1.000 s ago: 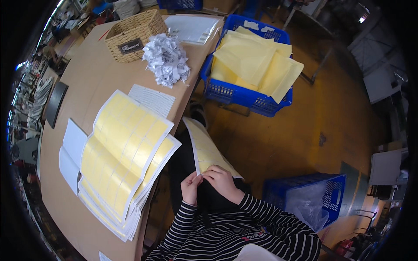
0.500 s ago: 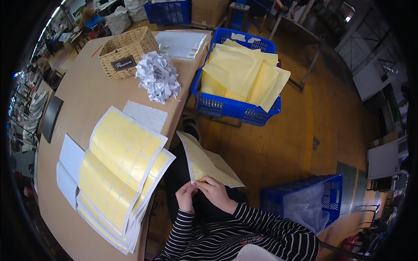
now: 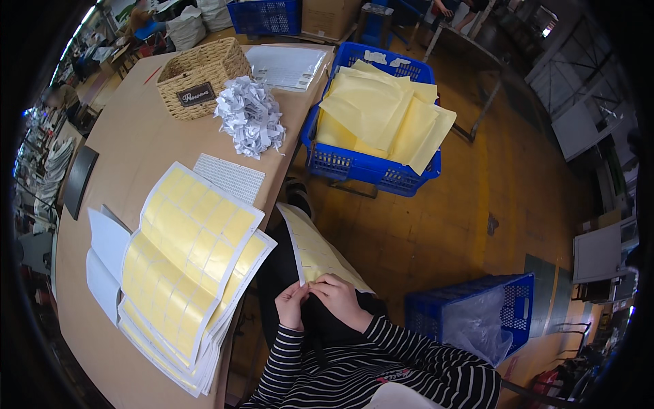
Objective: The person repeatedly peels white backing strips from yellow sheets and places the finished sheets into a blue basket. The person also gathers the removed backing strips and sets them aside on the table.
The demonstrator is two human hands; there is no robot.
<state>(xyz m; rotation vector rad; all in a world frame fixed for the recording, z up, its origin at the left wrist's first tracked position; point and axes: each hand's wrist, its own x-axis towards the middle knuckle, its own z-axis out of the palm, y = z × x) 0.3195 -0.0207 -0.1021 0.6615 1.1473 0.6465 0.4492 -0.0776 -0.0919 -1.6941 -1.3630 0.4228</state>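
A yellow sheet with a white border (image 3: 315,247) lies over my lap beside the table edge, its far end near my knee. At its near edge my left hand (image 3: 291,307) is closed in a pinch on the corner. My right hand (image 3: 340,300) meets it there, fingertips pressed together on the same edge; the fingers hide the exact spot they grip. On the table to the left rests a stack of similar yellow sheets (image 3: 180,262), printed with a grid, their edges curling up. White folded paper (image 3: 103,266) sticks out at the stack's left side.
A heap of white paper strips (image 3: 250,117) sits by a wicker basket (image 3: 194,76) and a plastic-covered paper (image 3: 289,67). A blue crate (image 3: 340,163) holds peeled-looking yellow sheets (image 3: 381,112). Another blue crate (image 3: 422,317) with clear plastic stands at lower right. A dark flat slab (image 3: 80,180) lies far left.
The sheet on my lap has tipped so its right part shows narrower. Both hands stay pinched at the same edge. The whole view has shifted slightly.
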